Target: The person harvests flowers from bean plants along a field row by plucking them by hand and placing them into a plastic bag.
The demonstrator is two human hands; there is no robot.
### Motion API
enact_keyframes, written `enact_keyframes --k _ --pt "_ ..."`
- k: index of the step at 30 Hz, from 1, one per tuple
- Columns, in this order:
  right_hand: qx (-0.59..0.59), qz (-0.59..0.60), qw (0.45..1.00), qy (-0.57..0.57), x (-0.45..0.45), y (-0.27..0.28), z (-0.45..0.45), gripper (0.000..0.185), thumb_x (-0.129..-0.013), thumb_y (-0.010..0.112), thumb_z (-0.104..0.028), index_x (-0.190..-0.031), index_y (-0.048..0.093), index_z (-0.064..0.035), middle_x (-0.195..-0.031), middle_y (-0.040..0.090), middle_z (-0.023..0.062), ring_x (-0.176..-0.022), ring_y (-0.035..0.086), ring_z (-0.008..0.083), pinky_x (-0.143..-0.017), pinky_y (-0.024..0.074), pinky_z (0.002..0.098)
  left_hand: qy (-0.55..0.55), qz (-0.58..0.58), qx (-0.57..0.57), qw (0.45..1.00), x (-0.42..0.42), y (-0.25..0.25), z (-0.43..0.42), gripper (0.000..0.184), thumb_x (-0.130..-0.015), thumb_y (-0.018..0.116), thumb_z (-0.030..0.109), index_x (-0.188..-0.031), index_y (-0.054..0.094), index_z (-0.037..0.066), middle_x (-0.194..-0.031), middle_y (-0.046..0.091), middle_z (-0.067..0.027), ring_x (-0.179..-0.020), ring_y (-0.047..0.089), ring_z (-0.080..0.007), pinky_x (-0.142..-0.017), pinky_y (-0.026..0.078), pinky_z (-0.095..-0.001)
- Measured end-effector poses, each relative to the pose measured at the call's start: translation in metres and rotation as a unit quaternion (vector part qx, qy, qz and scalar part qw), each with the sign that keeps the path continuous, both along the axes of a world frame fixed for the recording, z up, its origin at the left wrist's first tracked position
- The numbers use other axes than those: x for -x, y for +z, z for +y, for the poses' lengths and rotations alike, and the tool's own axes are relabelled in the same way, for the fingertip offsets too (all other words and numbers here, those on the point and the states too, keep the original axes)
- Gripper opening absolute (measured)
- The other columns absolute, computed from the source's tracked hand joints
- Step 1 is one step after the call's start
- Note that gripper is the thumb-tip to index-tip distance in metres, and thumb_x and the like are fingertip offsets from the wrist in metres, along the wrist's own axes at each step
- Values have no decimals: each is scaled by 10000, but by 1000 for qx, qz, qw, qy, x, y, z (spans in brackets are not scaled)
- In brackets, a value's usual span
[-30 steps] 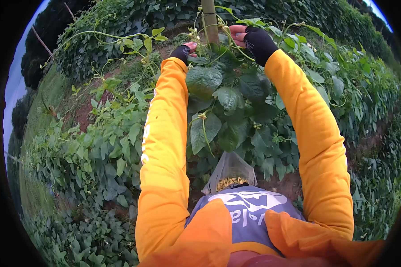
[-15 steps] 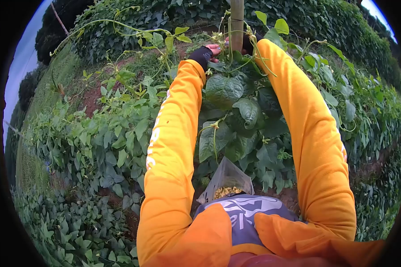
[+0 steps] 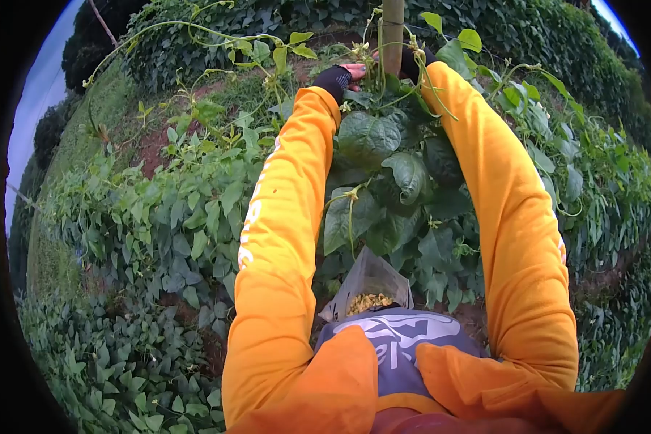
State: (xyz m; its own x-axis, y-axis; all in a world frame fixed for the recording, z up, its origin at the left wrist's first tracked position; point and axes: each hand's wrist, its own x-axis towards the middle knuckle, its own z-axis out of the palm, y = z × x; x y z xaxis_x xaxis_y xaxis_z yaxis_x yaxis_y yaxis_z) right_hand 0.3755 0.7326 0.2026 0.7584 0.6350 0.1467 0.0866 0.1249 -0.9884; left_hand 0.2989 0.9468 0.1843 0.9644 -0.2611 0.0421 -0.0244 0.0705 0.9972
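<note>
The vine (image 3: 369,135) climbs the post (image 3: 393,32) at upper centre, my left hand (image 3: 343,77) beside its stems (image 3: 380,54), my right hand (image 3: 414,65) partly hidden behind. I can't tell if either grips; I'd best work gently, without tugging.

A thin pole (image 3: 103,23) slants across dark trees (image 3: 87,65) at far left, under pale sky (image 3: 36,98). Grass (image 3: 112,98) runs nearer, beside reddish soil (image 3: 150,155) (a small bare patch); a leafy row (image 3: 311,11) spans the far side.
</note>
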Motion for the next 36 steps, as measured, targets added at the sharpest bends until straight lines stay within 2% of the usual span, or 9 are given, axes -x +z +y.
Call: enact_keyframes --k 5,6,8,12,14,18,25,31,36 --pt "-7 7 998 -67 -43 -18 -8 204 -843 588 -211 -907 653 -30 -791 652 129 -626 652 248 -545 555 361 49 -36 -48 997 21 11 -3 347 -814 651 158 -1135 589 41 -1034 637 -42 -665 607 -145 -616 510 -257" --pt "65 -114 968 -213 34 19 -4 187 -840 587 -208 -886 640 -34 -781 645 132 -618 651 257 -540 553 361 99 -57 -89 989 28 14 -4 340 -831 629 186 -1138 590 45 -1032 644 -42 -660 614 -141 -623 508 -258" --pt "-11 4 969 -248 56 36 -6 171 -840 590 -190 -839 617 -22 -769 646 135 -602 652 235 -514 545 348 134 -151 -287 936 28 14 4 318 -861 569 244 -1126 599 71 -1026 651 -54 -715 632 -167 -698 506 -282" --pt "10 -145 943 -299 109 50 -22 183 -799 652 -155 -892 586 -11 -738 641 104 -593 650 178 -508 516 287 255 -369 -547 707 19 -2 28 283 -873 527 267 -1080 620 98 -1013 650 -71 -790 635 -203 -788 490 -313" --pt "80 -219 904 -357 128 46 -29 213 -797 660 -136 -947 582 -7 -780 643 90 -625 637 146 -550 509 259 250 -201 -267 909 -3 -15 32 225 -835 572 242 -970 653 82 -935 659 -101 -833 625 -236 -808 473 -330" --pt "20 -323 885 -335 249 52 -33 196 -836 628 -98 -1010 591 -14 -928 639 64 -794 602 100 -698 486 227 282 -268 7 921 101 4 11 242 -803 669 229 -931 632 27 -718 606 -17 -654 534 -102 -628 431 -246" --pt "-8 -231 935 -269 406 -3 -61 152 -844 584 -3 -996 589 5 -957 613 88 -803 612 142 -695 474 234 255 -150 24 955 332 6 15 272 -902 524 301 -830 597 49 -679 499 15 -619 436 -53 -583 361 -205" --pt "173 -59 983 -28 439 -129 -37 168 -794 560 27 -949 616 -2 -892 607 98 -774 607 158 -694 466 262 49 163 -13 985 412 -142 -15 136 -794 581 152 -841 623 31 -712 578 -17 -665 542 -80 -603 446 -231" --pt "285 -61 944 154 457 -175 -36 339 -757 509 -58 -1075 625 -42 -904 628 168 -820 623 235 -737 469 316 47 -60 -335 939 460 -226 -52 237 -760 626 168 -929 620 2 -827 632 -123 -700 604 -252 -671 482 -345"
